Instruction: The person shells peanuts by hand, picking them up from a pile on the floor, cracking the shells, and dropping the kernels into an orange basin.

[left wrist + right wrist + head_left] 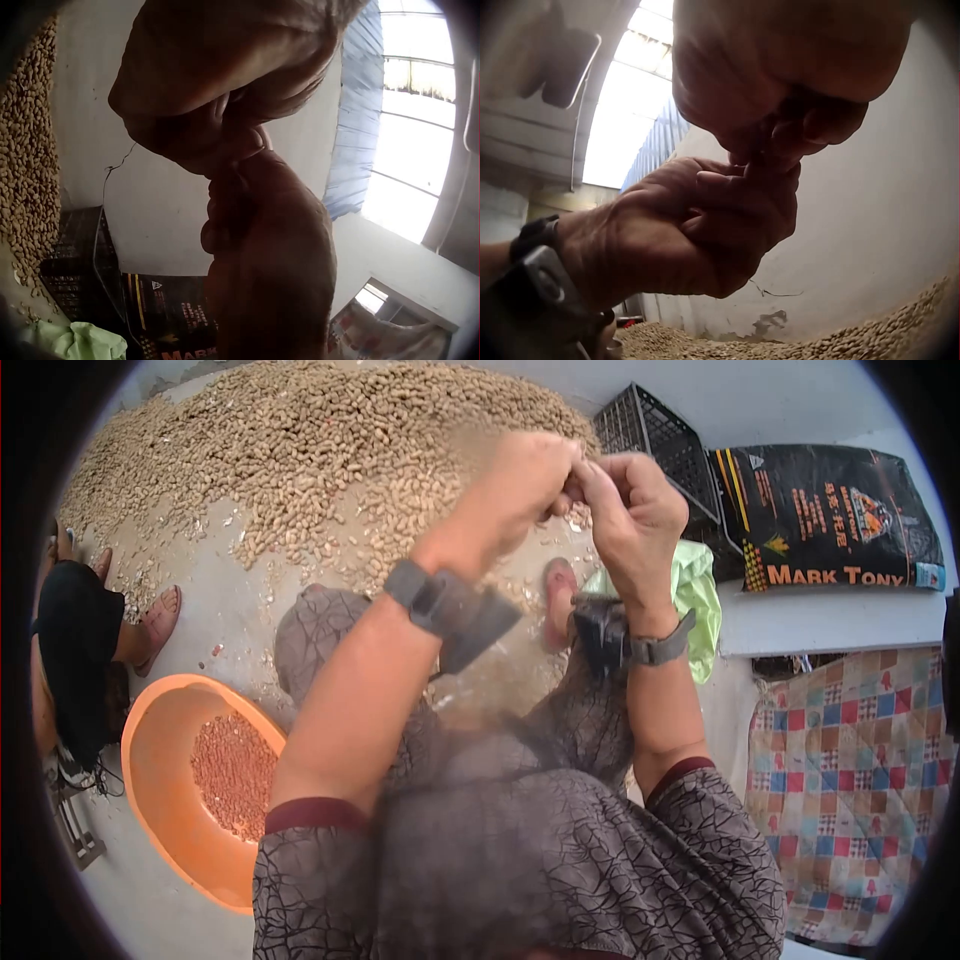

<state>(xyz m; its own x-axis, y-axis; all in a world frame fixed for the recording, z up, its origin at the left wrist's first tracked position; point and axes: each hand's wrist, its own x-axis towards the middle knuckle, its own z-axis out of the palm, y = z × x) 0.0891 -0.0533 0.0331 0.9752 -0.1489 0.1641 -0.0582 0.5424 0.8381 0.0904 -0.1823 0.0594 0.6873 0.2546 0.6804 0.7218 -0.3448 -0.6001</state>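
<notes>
In the head view my left hand (520,485) and right hand (645,510) meet above the edge of a heap of unshelled peanuts (300,440). Both hands' curled fingertips pinch together at one spot, round a small item that the fingers hide. The left wrist view has my left hand (232,67) above and my right hand (274,247) below, thumb and fingertips touching. Seen from the right wrist, my right hand (780,60) comes down from the top onto the bent fingers of my left hand (682,232).
An orange basin (155,760) with reddish shelled peanuts (235,775) stands at lower left, near another person's sandalled foot (160,622). On the right are a black crate (650,435), a black sack (835,515), a green bag (697,600) and a checked quilt (850,790).
</notes>
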